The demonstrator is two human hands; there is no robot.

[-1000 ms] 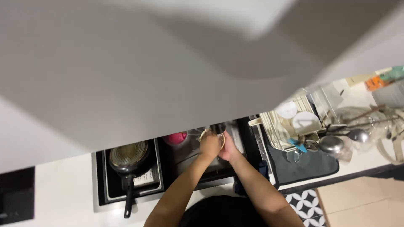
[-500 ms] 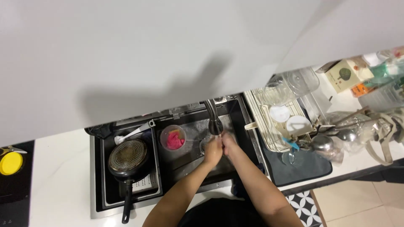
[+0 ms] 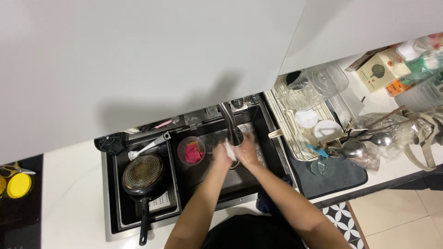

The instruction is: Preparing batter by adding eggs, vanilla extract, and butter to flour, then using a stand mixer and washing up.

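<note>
Arms come up from the bottom of frame into the black sink (image 3: 258,138). My left hand (image 3: 221,156) and right hand (image 3: 247,150) are pressed together under the faucet (image 3: 232,125), both closed around a small white item (image 3: 230,151) held between them; can't tell what it is, maybe a cloth or a small dish. It sits right under the spout, over the basin's middle.

To do this well, I'd say keep the item under the spout, low in the basin so water doesn't splash, and keep a firm grip, since wet things slip.

Just left of my hands, a clear bowl (image 3: 191,151) with something pink inside sits in the sink. Further left, a black frying pan (image 3: 143,175) rests on the side tray, handle pointing toward me, with a white brush (image 3: 146,148) behind it. The faucet neck crowds my hands from above, and the bowl leaves little room on the left.

Right of the sink, a drying rack (image 3: 295,138) holds white dishes and an upturned glass jar (image 3: 318,85). Ladles (image 3: 364,144) lie on the dark mat (image 3: 337,177). Far left on the surface, a yellow lid (image 3: 18,185). White cabinet fronts fill the top.
</note>
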